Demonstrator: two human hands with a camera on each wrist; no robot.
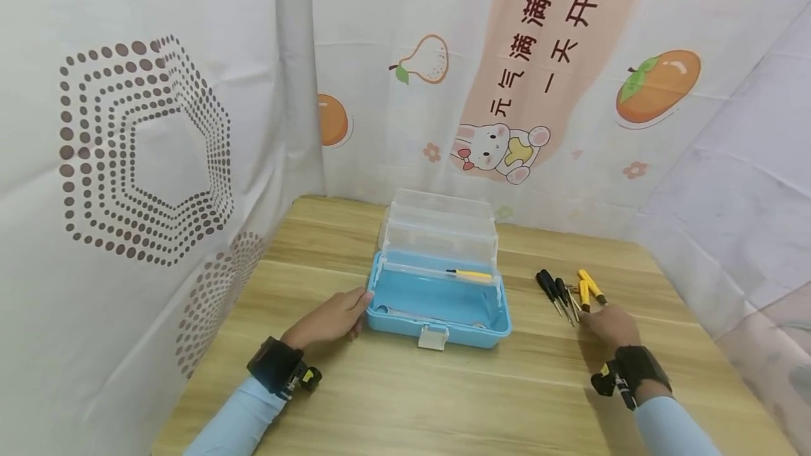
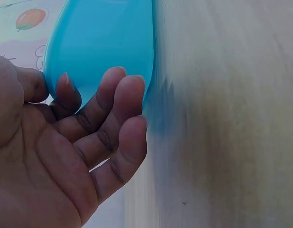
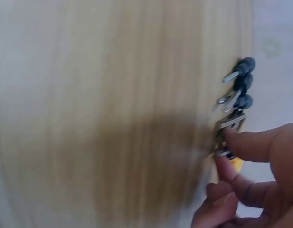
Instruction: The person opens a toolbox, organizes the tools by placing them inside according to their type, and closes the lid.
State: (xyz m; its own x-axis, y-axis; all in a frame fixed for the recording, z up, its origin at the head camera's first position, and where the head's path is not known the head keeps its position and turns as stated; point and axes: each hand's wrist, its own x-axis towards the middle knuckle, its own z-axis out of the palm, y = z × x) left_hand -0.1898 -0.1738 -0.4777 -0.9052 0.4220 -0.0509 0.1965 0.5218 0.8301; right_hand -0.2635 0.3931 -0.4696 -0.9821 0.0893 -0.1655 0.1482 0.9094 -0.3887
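A light-blue toolbox [image 1: 437, 335] stands with its clear lid [image 1: 443, 224] raised. At its left front corner, my left hand [image 1: 331, 315] holds the rim with the thumb; the other fingers [image 2: 129, 97] curl loosely by the outer wall. Off to the right lie several screwdrivers, black-handled ones [image 1: 548, 283] and yellow-handled ones [image 1: 589, 281]. Over their near ends, my right hand [image 1: 611, 326] pinches what looks like a screwdriver [image 3: 220, 142] by its metal part between thumb and index finger. That contact is small and blurred.
Inside the toolbox lies a metal wrench [image 1: 412, 314] along the front wall. A yellow-handled tool [image 1: 472, 275] rests on the clear tray. The wooden table [image 1: 481, 400] runs back to a patterned curtain [image 1: 380, 76]; another curtain hangs at the left.
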